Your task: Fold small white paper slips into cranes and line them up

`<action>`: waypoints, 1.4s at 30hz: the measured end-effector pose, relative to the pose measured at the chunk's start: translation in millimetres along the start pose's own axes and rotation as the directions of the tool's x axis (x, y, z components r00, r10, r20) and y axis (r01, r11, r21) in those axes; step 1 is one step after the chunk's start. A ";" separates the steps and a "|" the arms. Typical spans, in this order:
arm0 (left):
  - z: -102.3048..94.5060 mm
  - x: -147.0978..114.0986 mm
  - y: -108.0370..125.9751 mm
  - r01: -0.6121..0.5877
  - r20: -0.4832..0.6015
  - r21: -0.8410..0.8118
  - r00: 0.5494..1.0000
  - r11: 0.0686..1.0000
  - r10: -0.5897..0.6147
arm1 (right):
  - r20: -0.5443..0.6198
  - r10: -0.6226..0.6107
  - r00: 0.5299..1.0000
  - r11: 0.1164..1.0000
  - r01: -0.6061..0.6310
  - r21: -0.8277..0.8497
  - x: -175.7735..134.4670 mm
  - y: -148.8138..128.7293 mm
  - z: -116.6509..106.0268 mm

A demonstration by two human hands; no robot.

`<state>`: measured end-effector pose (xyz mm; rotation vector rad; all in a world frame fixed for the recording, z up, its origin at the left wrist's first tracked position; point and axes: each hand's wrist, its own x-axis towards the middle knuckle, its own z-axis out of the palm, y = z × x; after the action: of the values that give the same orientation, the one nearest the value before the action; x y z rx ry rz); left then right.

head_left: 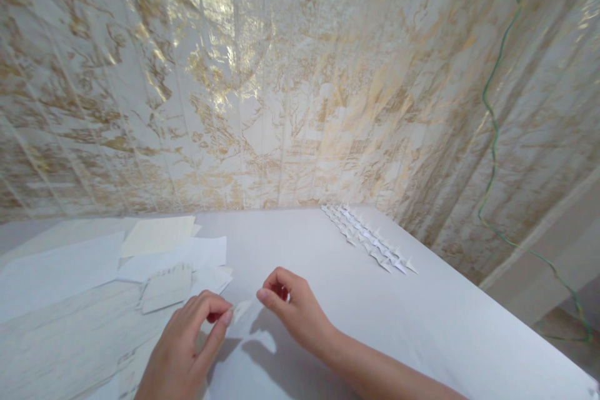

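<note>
A pale bench point(290, 237) met a gold-patterned wall covering point(234, 75), a green cord point(494, 131) hanging at right. Paper sheets point(70, 269) lay left, folded papers point(370, 237) in rows far right. The left hand point(185, 337) pinched a small white paper piece point(241, 310) between the 2 hands; whether the right hand point(297, 309) held anything, I could not tell.

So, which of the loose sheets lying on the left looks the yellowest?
The cream sheet at the back, beyond the small greyish pad. Its yellowish tint sets it apart; the other sheets look white or greyish.
</note>
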<state>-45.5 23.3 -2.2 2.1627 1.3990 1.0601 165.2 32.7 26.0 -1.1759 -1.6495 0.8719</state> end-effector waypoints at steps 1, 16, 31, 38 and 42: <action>0.1 -0.1 -0.9 0.008 -0.007 -0.009 1.000 1.000 -0.008 | 0.044 0.096 0.994 0.994 -0.098 0.055 -2.1 0.1 4.9; 11.0 -9.0 1.3 0.118 0.027 -0.121 0.993 0.986 -0.116 | -0.010 -0.091 0.996 0.988 0.091 0.121 -11.7 3.0 24.5; 9.6 -5.2 10.0 0.278 0.166 -0.258 0.956 0.925 -0.241 | 0.007 0.023 1.000 0.969 -0.024 0.244 -10.5 6.2 26.2; 9.0 -1.9 12.4 0.339 0.238 -0.306 0.932 0.890 -0.273 | 0.065 0.105 0.992 0.949 -0.119 0.290 -8.8 6.5 26.6; 8.4 -1.5 14.8 0.348 0.192 -0.332 0.935 0.877 -0.299 | 0.078 0.094 0.993 0.959 -0.111 0.262 -7.8 5.9 26.6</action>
<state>-30.3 16.2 1.2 1.6349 1.3239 0.9363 143.2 25.9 9.4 -1.0614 -1.4769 1.1696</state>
